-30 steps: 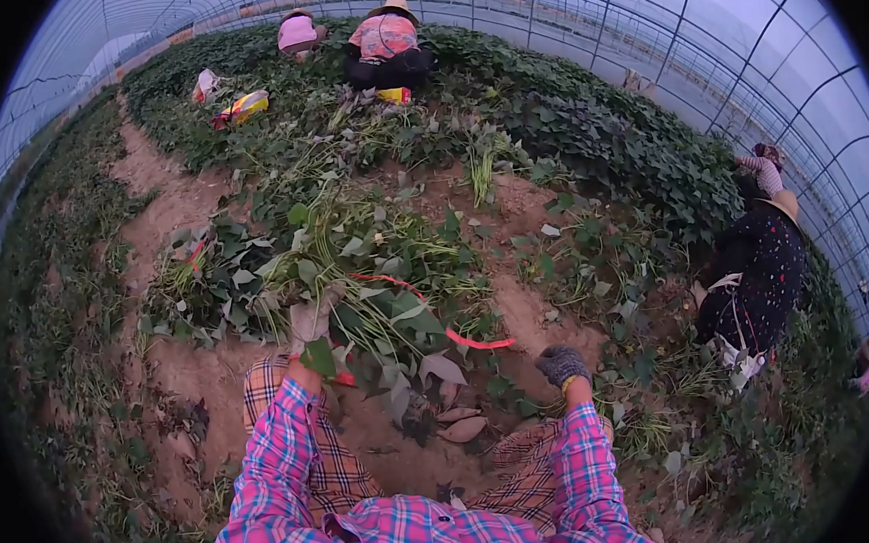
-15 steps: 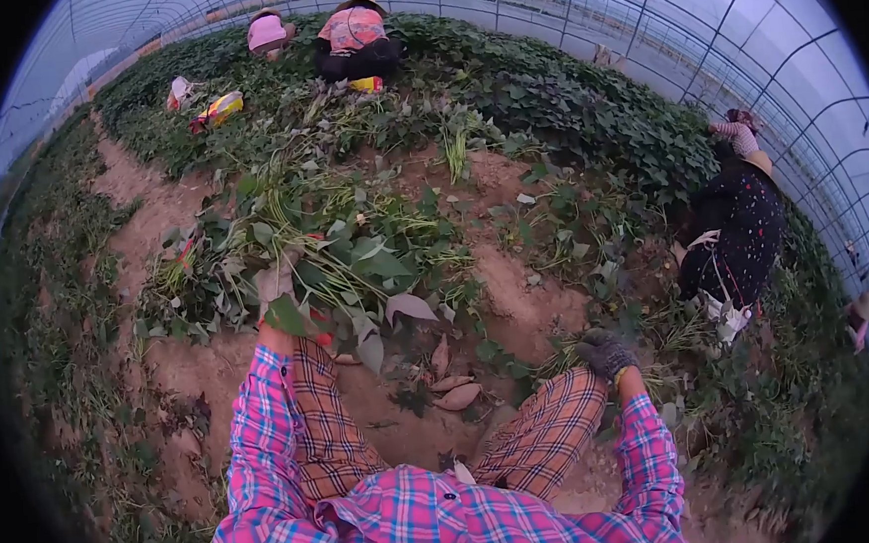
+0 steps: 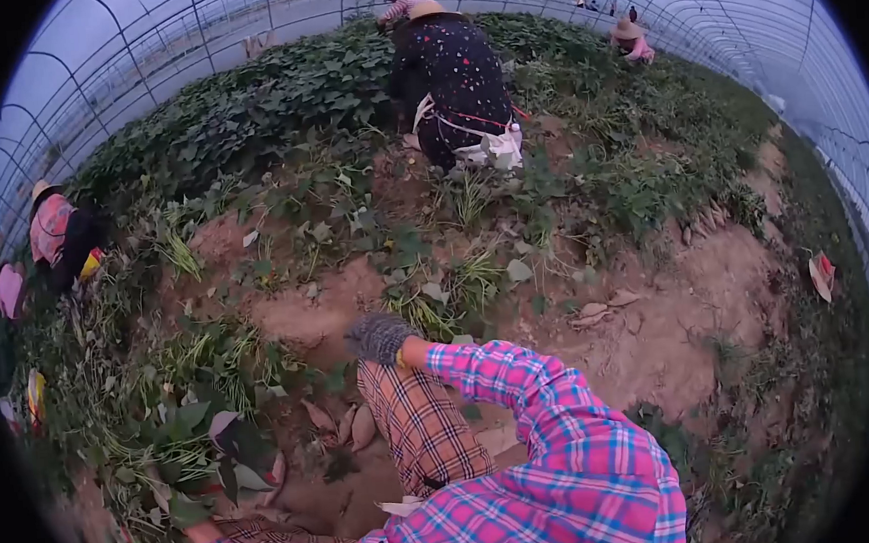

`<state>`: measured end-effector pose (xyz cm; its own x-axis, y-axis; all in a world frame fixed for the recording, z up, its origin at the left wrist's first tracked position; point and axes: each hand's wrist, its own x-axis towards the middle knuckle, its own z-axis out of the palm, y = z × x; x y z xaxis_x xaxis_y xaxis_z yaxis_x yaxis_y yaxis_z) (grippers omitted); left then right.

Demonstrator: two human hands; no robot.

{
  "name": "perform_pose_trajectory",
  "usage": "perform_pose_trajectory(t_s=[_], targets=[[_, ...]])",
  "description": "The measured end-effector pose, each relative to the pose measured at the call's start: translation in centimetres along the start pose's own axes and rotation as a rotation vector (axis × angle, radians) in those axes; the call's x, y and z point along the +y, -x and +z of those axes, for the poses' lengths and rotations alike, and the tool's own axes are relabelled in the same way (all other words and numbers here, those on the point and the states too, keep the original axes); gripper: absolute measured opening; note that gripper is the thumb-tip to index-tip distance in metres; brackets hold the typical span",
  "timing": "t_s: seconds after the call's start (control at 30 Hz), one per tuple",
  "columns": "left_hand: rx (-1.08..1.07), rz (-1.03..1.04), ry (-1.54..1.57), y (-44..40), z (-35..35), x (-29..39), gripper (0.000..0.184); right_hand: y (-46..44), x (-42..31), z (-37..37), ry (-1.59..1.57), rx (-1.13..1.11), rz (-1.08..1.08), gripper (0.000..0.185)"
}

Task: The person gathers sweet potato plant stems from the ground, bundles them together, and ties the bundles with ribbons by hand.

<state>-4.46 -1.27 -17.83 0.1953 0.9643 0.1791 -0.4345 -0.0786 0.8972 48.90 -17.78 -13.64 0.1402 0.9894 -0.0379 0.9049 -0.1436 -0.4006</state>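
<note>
My left hand (image 3: 166, 495), largely covered by leaves at the lower left, is closed around a bunch of leafy vine cuttings (image 3: 190, 426). Their green stems and broad leaves, one purplish, spread out over my left knee. In a dark grey knitted glove, my right hand (image 3: 384, 336) lies on top of my right knee with its fingers stretched over it, holding nothing that I can see. On the bare soil between my legs lie several pinkish-brown pieces (image 3: 363, 428), which look like sweet potatoes.
Ahead, a person in a dark speckled top (image 3: 458, 81) bends over dense vines (image 3: 285, 106). Another person in a straw hat (image 3: 52, 230) crouches at the left, and a person in pink (image 3: 632, 42) is far right. Cut stems (image 3: 470, 279) lie beside bare soil (image 3: 658, 342). Tunnel hoops rise behind.
My view has swung right, so the left-hand bunch now sits at the lower left and the speckled-top person near the centre. My right hand remains on my knee.
</note>
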Motion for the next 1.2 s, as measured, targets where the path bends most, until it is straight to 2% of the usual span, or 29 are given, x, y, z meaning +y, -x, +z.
perform_pose_trajectory(t_s=[0.07, 0.2, 0.27, 0.47, 0.67, 1.0, 1.1, 1.17, 1.2], targets=[[0.277, 0.121, -0.533, -1.8, -1.4, 0.1, 0.052, -0.2, -0.7, -0.3, 0.025, -0.026, 0.003, 0.041], [0.246, 0.092, -0.511, -1.9, -2.1, -1.4, 0.054, -0.9, -0.7, 0.7, 0.009, 0.039, -0.030, 0.039], [0.241, 0.080, -0.510, -1.7, -1.9, -1.7, 0.055, -0.8, -2.2, -1.5, -0.015, -0.060, -0.098, 0.038], [0.242, 0.049, -0.525, -2.1, -3.0, -1.8, 0.058, -4.3, -1.4, 1.5, 0.064, -0.207, -0.170, 0.035], [0.239, 0.036, -0.523, -2.5, -3.6, -1.5, 0.061, -5.8, -2.9, 1.5, 0.070, -0.315, -0.135, 0.034], [0.212, 0.031, -0.488, -2.3, -5.6, -1.1, 0.066, -6.2, -4.3, 1.6, 0.116, -0.350, -0.129, 0.034], [0.194, 0.032, -0.470, -1.9, -6.1, -0.7, 0.067, -6.5, -4.6, 3.0, 0.279, -0.340, -0.199, 0.034], [0.170, 0.040, -0.464, -1.9, -6.2, -0.4, 0.068, -7.0, -5.2, 4.5, 0.361, -0.334, -0.368, 0.023], [0.152, 0.047, -0.471, -1.8, -6.3, -0.4, 0.069, -7.1, -6.1, 5.2, 0.362, -0.329, -0.370, 0.023]])
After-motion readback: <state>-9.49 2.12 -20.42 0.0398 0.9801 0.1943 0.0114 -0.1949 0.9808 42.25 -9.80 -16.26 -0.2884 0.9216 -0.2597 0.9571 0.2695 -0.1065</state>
